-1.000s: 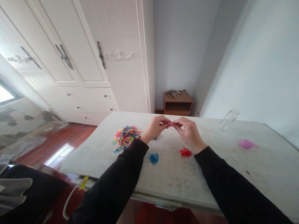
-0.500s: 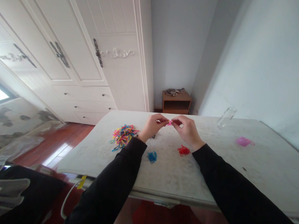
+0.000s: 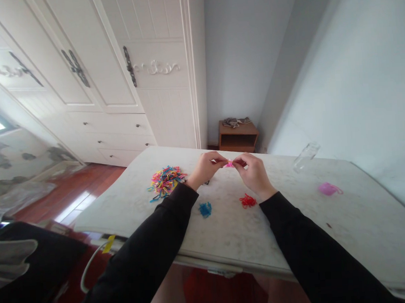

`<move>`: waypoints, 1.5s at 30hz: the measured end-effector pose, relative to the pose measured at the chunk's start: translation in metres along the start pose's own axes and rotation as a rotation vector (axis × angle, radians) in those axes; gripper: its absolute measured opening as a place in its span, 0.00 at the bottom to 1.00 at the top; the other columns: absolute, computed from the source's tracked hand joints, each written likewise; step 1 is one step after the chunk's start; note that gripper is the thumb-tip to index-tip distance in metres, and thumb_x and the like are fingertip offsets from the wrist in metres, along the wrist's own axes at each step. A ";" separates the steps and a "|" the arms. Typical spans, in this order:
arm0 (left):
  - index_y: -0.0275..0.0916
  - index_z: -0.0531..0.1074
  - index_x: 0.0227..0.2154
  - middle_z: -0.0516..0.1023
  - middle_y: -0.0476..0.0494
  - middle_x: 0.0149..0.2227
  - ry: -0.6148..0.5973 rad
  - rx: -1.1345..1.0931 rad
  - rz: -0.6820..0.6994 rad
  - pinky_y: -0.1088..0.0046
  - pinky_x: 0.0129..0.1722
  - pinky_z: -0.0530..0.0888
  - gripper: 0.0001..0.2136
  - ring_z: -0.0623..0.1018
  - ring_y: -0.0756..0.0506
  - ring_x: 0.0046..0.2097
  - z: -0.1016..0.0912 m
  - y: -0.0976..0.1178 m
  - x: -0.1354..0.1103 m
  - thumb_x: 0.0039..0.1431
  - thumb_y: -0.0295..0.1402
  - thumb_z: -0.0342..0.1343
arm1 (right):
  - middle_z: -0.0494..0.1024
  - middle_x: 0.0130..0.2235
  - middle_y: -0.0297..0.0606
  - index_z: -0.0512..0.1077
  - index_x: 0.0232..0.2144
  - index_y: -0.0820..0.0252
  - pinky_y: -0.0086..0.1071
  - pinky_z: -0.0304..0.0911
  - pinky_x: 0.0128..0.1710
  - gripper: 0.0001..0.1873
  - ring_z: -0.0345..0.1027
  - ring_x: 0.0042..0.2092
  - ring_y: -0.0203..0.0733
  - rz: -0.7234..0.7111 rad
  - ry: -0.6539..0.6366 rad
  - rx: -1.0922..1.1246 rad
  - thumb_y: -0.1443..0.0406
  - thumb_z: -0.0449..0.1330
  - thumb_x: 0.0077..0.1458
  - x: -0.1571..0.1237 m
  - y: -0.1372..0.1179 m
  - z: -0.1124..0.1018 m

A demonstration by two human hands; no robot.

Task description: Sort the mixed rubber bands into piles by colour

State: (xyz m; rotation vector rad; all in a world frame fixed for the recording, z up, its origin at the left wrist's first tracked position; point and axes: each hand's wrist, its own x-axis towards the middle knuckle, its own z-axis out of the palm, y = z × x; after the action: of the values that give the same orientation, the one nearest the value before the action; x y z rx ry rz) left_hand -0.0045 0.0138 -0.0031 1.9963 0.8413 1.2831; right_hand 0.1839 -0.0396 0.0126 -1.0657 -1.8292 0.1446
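Note:
My left hand (image 3: 208,166) and my right hand (image 3: 253,171) meet over the far middle of the table. Their fingertips pinch some pink rubber bands (image 3: 229,164) from both sides; how many bands there are is too small to tell. Beside my left wrist is a loose heap of mixed-colour rubber bands (image 3: 166,180). A small blue bunch of rubber bands (image 3: 205,210) lies below my left hand, and a red bunch (image 3: 247,201) sits under my right wrist. Something dark (image 3: 207,182), mostly covered by my left hand, shows at its edge.
On the right of the white table (image 3: 235,236) lie a clear glass bottle (image 3: 306,158), tipped at a slant, and a pink pouch-like item (image 3: 329,189). Behind stand a white wardrobe (image 3: 164,94) and a small brown cabinet (image 3: 238,135). A white cable (image 3: 84,268) hangs at the left edge.
The camera view has shifted slightly. Both hands stay together, pinching the pink rubber bands, with only a slight shift of the fingers.

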 end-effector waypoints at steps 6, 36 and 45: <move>0.37 0.81 0.26 0.80 0.44 0.30 0.015 0.039 -0.017 0.73 0.33 0.73 0.05 0.77 0.48 0.33 -0.005 0.004 0.001 0.55 0.30 0.63 | 0.79 0.31 0.36 0.75 0.27 0.57 0.35 0.64 0.37 0.06 0.71 0.33 0.42 0.091 0.015 -0.039 0.66 0.62 0.58 0.001 0.004 -0.003; 0.35 0.79 0.37 0.80 0.43 0.33 0.012 -0.102 -0.084 0.74 0.36 0.79 0.09 0.80 0.49 0.36 0.006 -0.011 -0.002 0.51 0.26 0.63 | 0.81 0.28 0.38 0.78 0.23 0.57 0.34 0.61 0.34 0.06 0.72 0.31 0.42 0.302 -0.199 -0.369 0.67 0.63 0.51 0.007 0.045 -0.033; 0.35 0.78 0.33 0.82 0.42 0.33 0.000 -0.144 -0.128 0.71 0.38 0.79 0.09 0.82 0.47 0.37 0.006 -0.014 -0.001 0.50 0.32 0.68 | 0.82 0.28 0.37 0.79 0.23 0.55 0.33 0.61 0.32 0.06 0.73 0.31 0.42 0.326 -0.348 -0.444 0.71 0.65 0.46 0.002 0.053 -0.032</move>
State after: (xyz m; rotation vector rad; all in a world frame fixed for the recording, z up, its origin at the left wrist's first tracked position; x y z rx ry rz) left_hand -0.0014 0.0200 -0.0165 1.8002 0.8383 1.2352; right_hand 0.2406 -0.0166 0.0030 -1.7407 -2.0345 0.1247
